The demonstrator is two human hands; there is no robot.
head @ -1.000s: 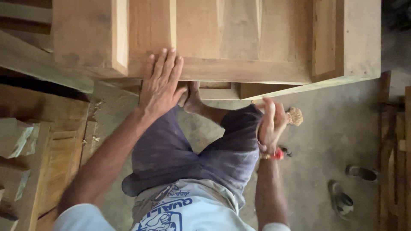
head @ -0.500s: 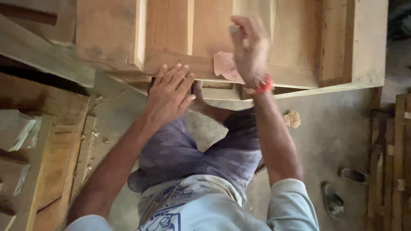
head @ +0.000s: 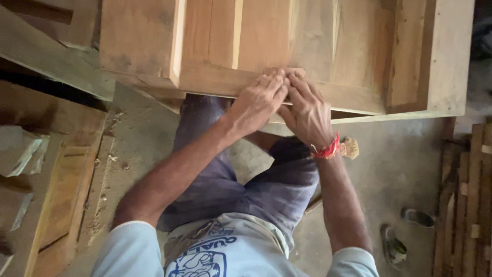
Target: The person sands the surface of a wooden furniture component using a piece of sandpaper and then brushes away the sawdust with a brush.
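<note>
Hands: two, the left hand [head: 258, 101] and right hand [head: 306, 110], fingertips meeting, both pressed palm-down with fingers bent on the lower rail of the panel.
Panel: one large light-brown wooden panelled door [head: 287, 46], lying flat just ahead of the knees.
Grip: whether anything lies under the fingers cannot be told.
Wristband: one red thread band [head: 327, 151], on the right wrist.
Sandals: two dark sandals [head: 394, 246] on the grey concrete floor [head: 400, 169], lower right.
Cut off: the door's far end runs past the top edge.
</note>
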